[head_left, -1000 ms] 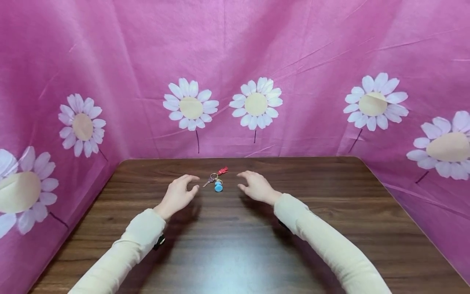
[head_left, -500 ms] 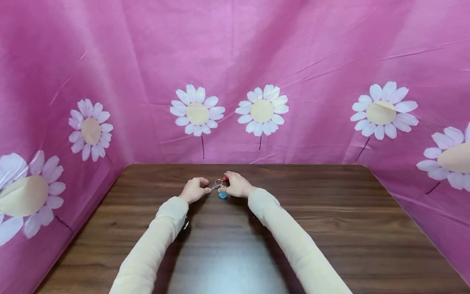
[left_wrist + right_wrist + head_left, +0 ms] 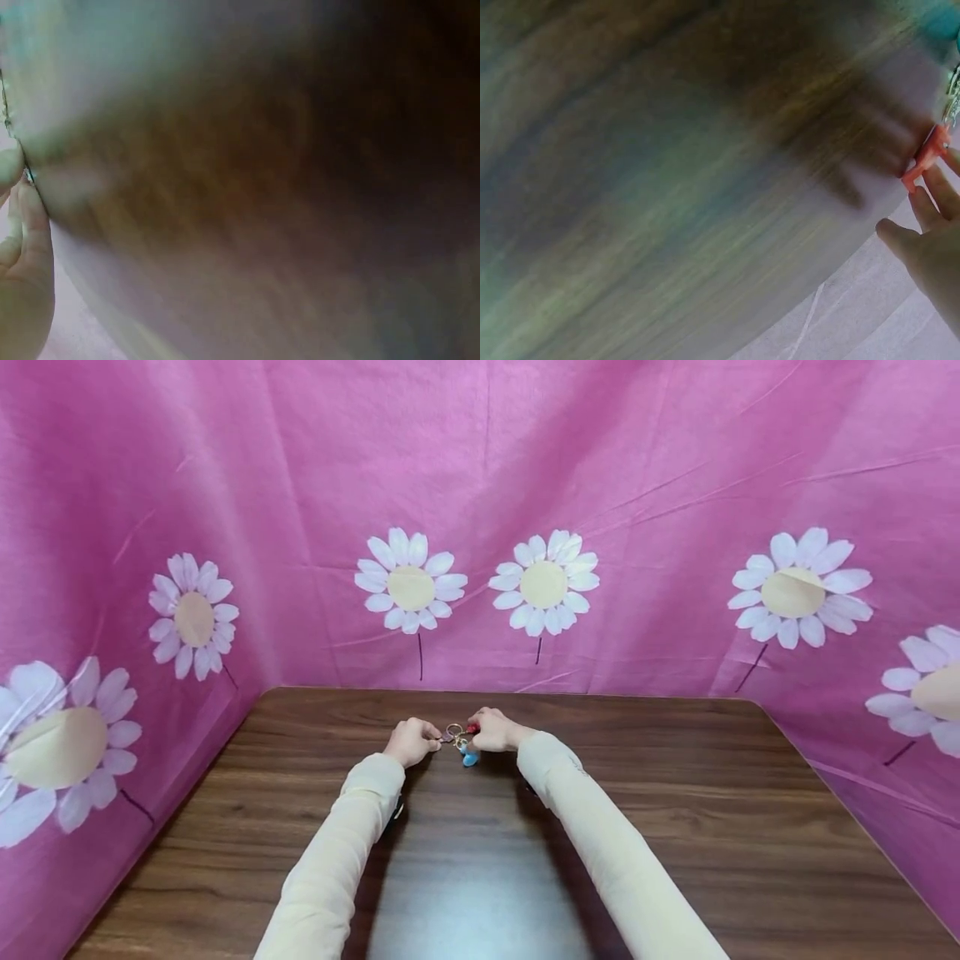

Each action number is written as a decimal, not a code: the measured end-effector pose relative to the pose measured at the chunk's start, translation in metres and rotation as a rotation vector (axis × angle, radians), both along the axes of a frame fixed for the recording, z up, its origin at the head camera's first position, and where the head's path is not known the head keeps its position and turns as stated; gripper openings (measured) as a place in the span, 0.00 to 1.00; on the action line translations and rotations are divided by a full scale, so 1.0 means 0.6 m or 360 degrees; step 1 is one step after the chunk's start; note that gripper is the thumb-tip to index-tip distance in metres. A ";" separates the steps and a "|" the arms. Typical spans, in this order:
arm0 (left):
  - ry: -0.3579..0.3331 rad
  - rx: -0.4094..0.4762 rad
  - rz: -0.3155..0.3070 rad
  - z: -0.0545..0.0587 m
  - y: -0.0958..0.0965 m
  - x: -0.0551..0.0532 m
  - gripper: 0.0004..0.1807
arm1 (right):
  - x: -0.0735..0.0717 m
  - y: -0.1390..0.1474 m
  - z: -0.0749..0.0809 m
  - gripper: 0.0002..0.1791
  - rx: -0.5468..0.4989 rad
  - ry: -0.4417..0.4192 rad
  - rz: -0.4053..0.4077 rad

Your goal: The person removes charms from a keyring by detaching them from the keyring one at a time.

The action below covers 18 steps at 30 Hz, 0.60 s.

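Observation:
A key ring (image 3: 454, 732) with several pieces hanging from it is between the two hands near the table's far side. My left hand (image 3: 412, 742) pinches the key (image 3: 447, 738) between thumb and fingertip; most of the key is hidden. In the left wrist view, that hand (image 3: 26, 277) shows only at the left edge. The red charm (image 3: 472, 727) is in the fingers of my right hand (image 3: 495, 730). In the right wrist view, this red charm (image 3: 928, 156) lies at the fingertips. A light blue charm (image 3: 470, 759) dangles toward me below the ring.
The dark wood-grain table (image 3: 675, 810) spreads out under both arms. A pink cloth (image 3: 480, 460) printed with white daisies surrounds its back and sides. Light long sleeves (image 3: 330, 860) cover the forearms.
Both hands have moved inward to the keychain, the left to the key and the right to the red charm. The blue charm has tilted and the ring sits slightly farther right in view.

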<state>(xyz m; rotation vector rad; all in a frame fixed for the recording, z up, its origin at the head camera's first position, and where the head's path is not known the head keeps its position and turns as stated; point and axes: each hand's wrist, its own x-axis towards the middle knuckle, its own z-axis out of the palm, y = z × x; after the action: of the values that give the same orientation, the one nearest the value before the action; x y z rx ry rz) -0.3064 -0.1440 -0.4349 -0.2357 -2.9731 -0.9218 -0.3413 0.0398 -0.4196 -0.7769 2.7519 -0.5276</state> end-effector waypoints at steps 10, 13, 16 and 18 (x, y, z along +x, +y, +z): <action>-0.0005 -0.0023 -0.0120 0.014 -0.012 -0.003 0.05 | 0.013 0.008 0.012 0.21 0.0052 0.0030 -0.0038; 0.0027 -0.0033 -0.0190 -0.006 -0.018 -0.023 0.06 | 0.022 -0.001 0.015 0.21 0.0131 0.0054 -0.0027; 0.0014 -0.0085 -0.0182 -0.023 -0.010 -0.040 0.12 | 0.031 -0.009 0.015 0.25 0.0195 0.0055 -0.0058; 0.0038 -0.0135 -0.0155 -0.037 -0.002 -0.045 0.17 | 0.036 -0.011 0.012 0.23 0.0235 0.0058 -0.0081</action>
<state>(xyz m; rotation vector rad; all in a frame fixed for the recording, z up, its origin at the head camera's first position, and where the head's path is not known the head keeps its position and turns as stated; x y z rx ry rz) -0.3331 -0.1449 -0.4569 -0.3933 -3.0057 -0.7956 -0.3197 0.0333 -0.4124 -0.6898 2.8117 -0.3176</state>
